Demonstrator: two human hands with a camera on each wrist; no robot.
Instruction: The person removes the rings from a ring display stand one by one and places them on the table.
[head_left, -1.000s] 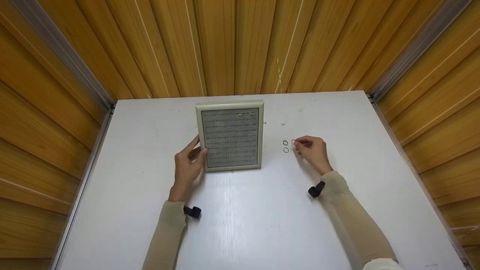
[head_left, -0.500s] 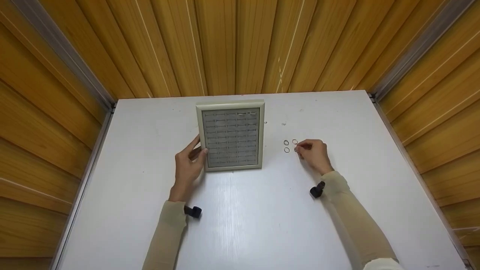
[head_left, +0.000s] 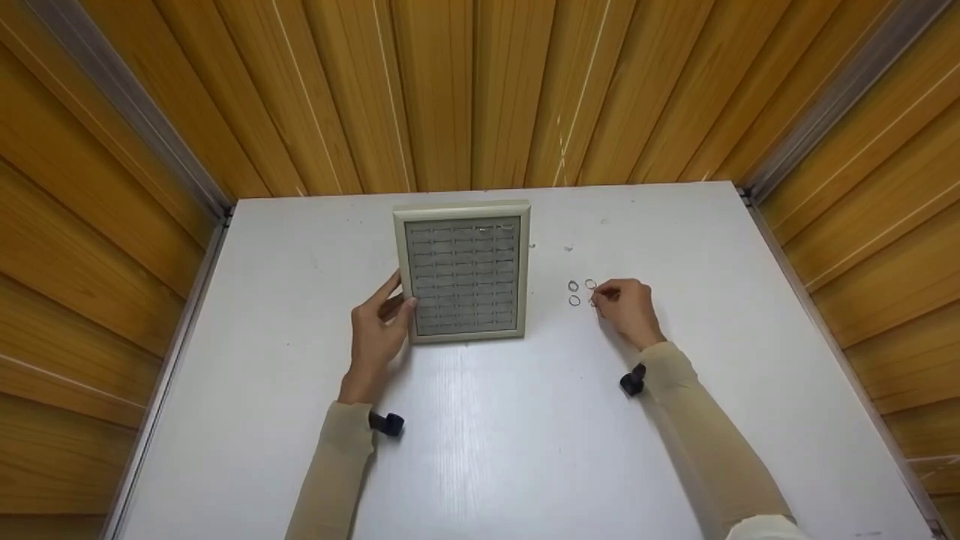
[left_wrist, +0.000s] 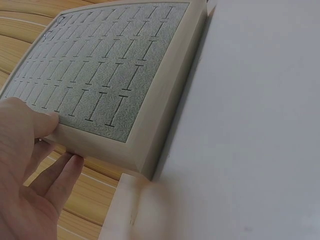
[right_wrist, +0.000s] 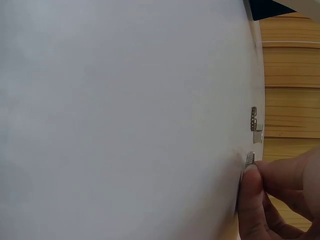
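Observation:
A ring display board (head_left: 466,340) with a pale frame and a grey slotted pad stands tilted up on the white table. My left hand (head_left: 377,330) grips its left edge, thumb on the front and fingers behind, as the left wrist view (left_wrist: 30,145) also shows. Two rings (head_left: 482,229) sit in slots at the pad's top right. My right hand (head_left: 628,309) pinches a silvery textured ring (right_wrist: 250,158) between thumb and finger, at the table surface. Close beside it lie a thick ring (head_left: 573,286), a thin ring (head_left: 574,301) and another ring (head_left: 591,284).
Wood-look panels (head_left: 435,97) rise behind and at both sides of the white table (head_left: 480,450). Small clear bits (head_left: 568,248) lie on the table right of the board. A black wrist camera (head_left: 632,381) juts from the right sleeve.
My right hand has left the far right ring, which now lies on the table, and has shifted slightly nearer to pinch the ring below it. My left hand and the board stay put.

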